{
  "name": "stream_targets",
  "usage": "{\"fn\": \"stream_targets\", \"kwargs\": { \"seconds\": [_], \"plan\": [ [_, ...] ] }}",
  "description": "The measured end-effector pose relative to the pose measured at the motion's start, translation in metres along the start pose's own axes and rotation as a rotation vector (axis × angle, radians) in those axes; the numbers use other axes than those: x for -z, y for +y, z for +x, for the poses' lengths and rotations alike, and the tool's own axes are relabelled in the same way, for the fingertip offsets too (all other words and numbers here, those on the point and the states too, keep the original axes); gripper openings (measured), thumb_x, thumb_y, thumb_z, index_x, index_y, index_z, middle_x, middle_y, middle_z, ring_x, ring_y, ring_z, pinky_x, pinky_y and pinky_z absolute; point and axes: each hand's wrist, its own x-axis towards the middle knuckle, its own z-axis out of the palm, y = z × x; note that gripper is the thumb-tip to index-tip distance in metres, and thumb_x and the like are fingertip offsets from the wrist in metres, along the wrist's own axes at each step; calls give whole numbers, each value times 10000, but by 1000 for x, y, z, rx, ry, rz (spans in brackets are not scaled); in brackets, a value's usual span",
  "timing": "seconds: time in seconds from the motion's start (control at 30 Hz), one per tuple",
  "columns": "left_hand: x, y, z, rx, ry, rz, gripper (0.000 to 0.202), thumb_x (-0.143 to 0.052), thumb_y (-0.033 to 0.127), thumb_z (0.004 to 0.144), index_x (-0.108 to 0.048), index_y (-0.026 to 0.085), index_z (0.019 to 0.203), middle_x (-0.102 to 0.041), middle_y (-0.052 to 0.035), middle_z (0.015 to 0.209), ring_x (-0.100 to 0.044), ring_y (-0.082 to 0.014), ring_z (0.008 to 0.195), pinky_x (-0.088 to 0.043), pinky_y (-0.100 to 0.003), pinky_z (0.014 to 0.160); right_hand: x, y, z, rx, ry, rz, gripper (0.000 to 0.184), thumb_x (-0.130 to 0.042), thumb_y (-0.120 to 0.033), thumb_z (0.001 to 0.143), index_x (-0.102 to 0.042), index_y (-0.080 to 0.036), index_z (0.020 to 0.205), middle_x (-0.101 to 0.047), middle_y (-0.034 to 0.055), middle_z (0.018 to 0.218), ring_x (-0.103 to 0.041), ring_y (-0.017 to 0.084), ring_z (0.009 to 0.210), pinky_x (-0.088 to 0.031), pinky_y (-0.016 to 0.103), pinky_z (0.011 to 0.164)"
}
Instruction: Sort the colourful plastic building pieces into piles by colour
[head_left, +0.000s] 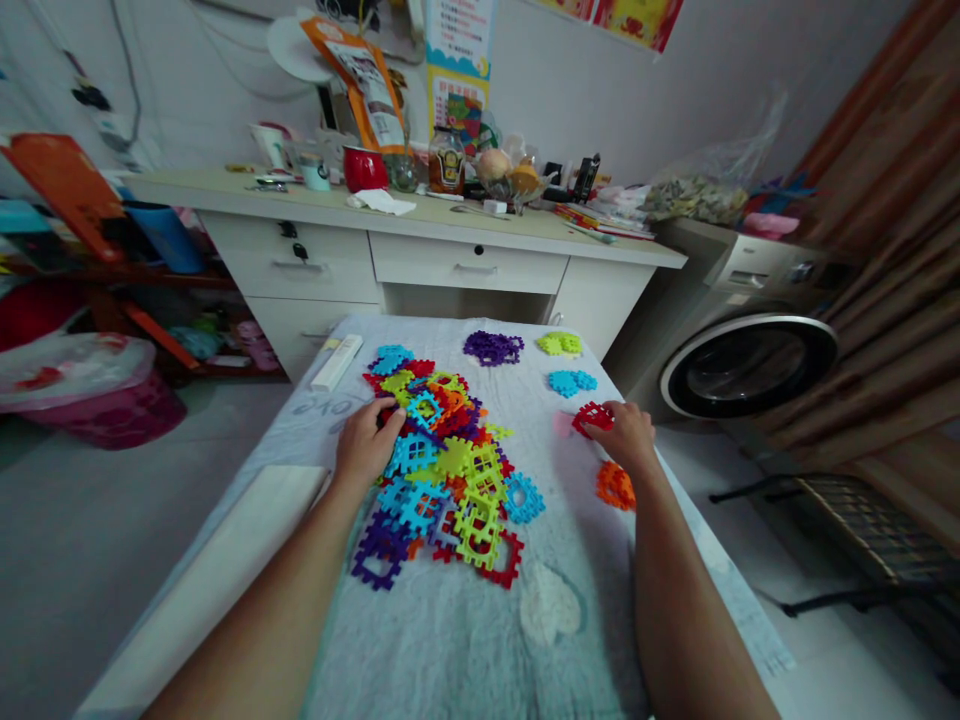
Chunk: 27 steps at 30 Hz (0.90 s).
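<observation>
A heap of flat, toothed plastic tiles [442, 460] in red, blue, green, orange and purple lies in the middle of a cloth-covered table [465, 640]. My left hand [367, 442] rests on the heap's left edge, fingers curled among the tiles. My right hand [628, 435] is at the right side, its fingers pinched on a red tile [592, 417]. Small sorted groups lie apart from the heap: purple tiles [493, 347], yellow-green tiles [559, 343], light blue tiles [571, 381] and orange tiles [615, 485] beside my right wrist.
A white tube [337, 362] lies at the table's far left corner. Behind stands a white desk [465, 262] crowded with a red cup, jars, fruit and books. A washing machine [750, 350] is to the right and a pink tub [97, 400] to the left.
</observation>
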Motion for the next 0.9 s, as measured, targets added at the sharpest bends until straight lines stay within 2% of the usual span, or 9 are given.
{"fn": "stream_targets", "kwargs": {
  "seconds": [0.33,0.5,0.63,0.77,0.9],
  "plan": [
    [-1,-2,0,7,7,6,444,-509,505,842,-682,213,1129,-712,-87,1157,-649,-256,1053,-486,-396,977,0,-1,-1,-47,-23,-2,542,-646,-538,803,-661,-180,1209,-594,185,1162,-535,372,1080,-413,482,870],
    [-1,-1,0,-6,3,4,434,-505,500,845,-680,215,1121,-715,-84,1150,-651,-253,1052,-486,-393,979,1,-9,-3,-14,44,74,506,-660,-464,803,-652,-182,1223,-573,187,1253,-500,386,1137,-393,511,912],
    [-1,1,0,2,-1,14,439,-501,499,841,-681,210,1118,-712,-86,1163,-647,-261,1073,-483,-399,987,-2,-29,-9,187,77,243,370,-618,-336,834,-658,-190,1172,-607,147,1213,-518,333,1130,-387,478,965],
    [-1,-1,0,8,2,22,447,-500,498,846,-680,203,1130,-711,-95,1163,-643,-269,1080,-482,-410,987,-8,-60,-23,484,-73,437,255,-610,-276,839,-663,-201,1077,-646,103,1122,-561,266,1076,-401,428,988],
    [-1,-2,0,-8,-3,13,448,-498,494,852,-678,197,1136,-712,-98,1159,-645,-264,1081,-486,-399,977,-17,-85,-39,614,-215,504,315,-604,-206,819,-639,-173,1130,-640,109,1148,-558,243,1078,-402,404,993]
  ]
}}
